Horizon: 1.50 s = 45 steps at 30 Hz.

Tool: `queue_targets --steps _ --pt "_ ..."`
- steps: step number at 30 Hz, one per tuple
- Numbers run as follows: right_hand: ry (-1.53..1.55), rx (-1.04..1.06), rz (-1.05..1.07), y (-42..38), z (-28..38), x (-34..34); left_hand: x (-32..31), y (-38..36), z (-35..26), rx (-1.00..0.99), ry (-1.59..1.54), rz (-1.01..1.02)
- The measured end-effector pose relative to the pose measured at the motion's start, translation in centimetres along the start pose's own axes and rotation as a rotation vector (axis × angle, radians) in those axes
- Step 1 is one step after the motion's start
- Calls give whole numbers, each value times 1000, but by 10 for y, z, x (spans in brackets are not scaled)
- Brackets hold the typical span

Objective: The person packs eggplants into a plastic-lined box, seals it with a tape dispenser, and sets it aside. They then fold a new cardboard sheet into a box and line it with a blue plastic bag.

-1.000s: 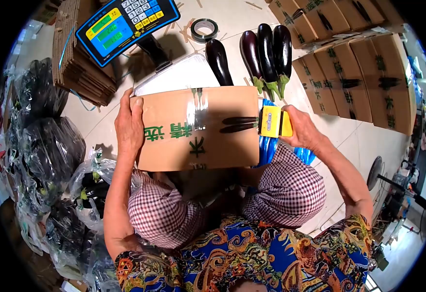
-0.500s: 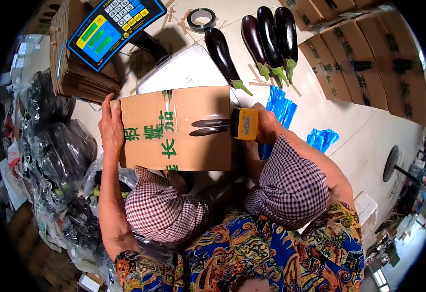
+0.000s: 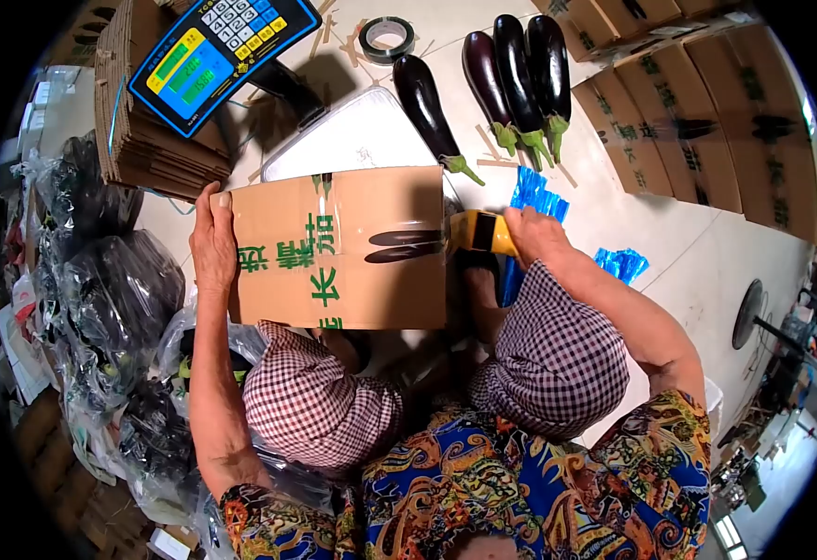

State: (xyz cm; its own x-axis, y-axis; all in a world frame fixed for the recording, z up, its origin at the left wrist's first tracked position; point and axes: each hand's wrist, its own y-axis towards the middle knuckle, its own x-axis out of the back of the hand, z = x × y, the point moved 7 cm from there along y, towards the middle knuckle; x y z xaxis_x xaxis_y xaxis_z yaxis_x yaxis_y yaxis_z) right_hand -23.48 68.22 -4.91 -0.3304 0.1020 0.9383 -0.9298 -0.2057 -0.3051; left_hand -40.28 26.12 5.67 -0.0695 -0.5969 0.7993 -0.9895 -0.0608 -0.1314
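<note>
A brown cardboard box (image 3: 380, 289) with green characters and an eggplant picture lies in front of me, clear tape across its top. My left hand (image 3: 212, 241) grips its left edge, thumb near the top corner and fingers along the side. Beside the right end, my right hand (image 3: 537, 235) is closed round a yellow tape dispenser (image 3: 497, 233), whose front is at the box's edge. Behind the box, its lower part covered by it, is the scale's white pan (image 3: 352, 140). One eggplant (image 3: 420, 105) lies by the pan, stem towards me.
Three eggplants (image 3: 513, 79) lie together at the back, near a tape roll (image 3: 387, 40). A scale display (image 3: 222, 61) stands before stacked flat cardboard (image 3: 138, 112). Packed boxes (image 3: 707, 131) line the right; blue film (image 3: 541, 194) is on the floor. Plastic bags (image 3: 128, 280) crowd the left.
My right hand and the tape dispenser have shifted slightly right, and the dispenser has turned from facing up to lying tilted. My left hand has stayed at the box's left edge.
</note>
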Motion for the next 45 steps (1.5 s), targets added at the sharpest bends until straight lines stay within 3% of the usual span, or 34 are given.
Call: queue_targets --steps 3,6,7,9,10,11,13,14,15,17,21,23,25,27,31,35,37,41,43,45 --pt "108 -35 79 36 29 2 -1 1 1 -22 -16 4" --pt "-461 255 169 63 87 10 -2 0 2 5 -55 36" --pt "-309 403 53 62 94 31 1 5 1 -5 -54 27" --pt "-191 170 255 83 63 -21 -1 1 6 -3 -62 20" --pt "-166 90 389 75 48 -6 -3 -3 2 67 -136 81" --pt "44 -28 324 69 27 11 -5 -3 5 24 -235 85" --pt "325 -297 427 58 -11 14 -8 -3 8 52 -344 147" --pt "625 -388 410 56 -34 -15 -11 -7 6 128 -478 236" --pt "1098 -466 550 54 -36 -48 -13 -9 7 140 -538 244" --pt "1419 -493 456 59 -41 -59 -15 -9 14 161 -661 244" --pt "1535 -514 472 68 -68 -77 -17 -8 18 197 -691 264" --pt "1495 -569 319 74 -71 -94 -18 -7 18 199 -677 260" --pt "1676 -580 289 81 -64 -91 -14 -7 19 194 -634 235" --pt "1666 -657 433 75 -79 -109 -13 -8 14 168 -579 205" --pt "1499 -511 463 60 -73 -80 -15 -8 11 182 -551 228" --pt "615 -190 508 79 -61 -43 -14 -9 5 185 -501 216" --pt "603 -166 429 79 -50 -15 -15 -9 5 219 -528 223" --pt "386 -154 516 61 -35 16 -12 -7 7 169 -433 206" --pt "527 -135 528 34 -49 46 -13 -6 7 175 -410 246" --pt "764 -252 346 14 -100 24 -12 -6 8 185 -414 237"
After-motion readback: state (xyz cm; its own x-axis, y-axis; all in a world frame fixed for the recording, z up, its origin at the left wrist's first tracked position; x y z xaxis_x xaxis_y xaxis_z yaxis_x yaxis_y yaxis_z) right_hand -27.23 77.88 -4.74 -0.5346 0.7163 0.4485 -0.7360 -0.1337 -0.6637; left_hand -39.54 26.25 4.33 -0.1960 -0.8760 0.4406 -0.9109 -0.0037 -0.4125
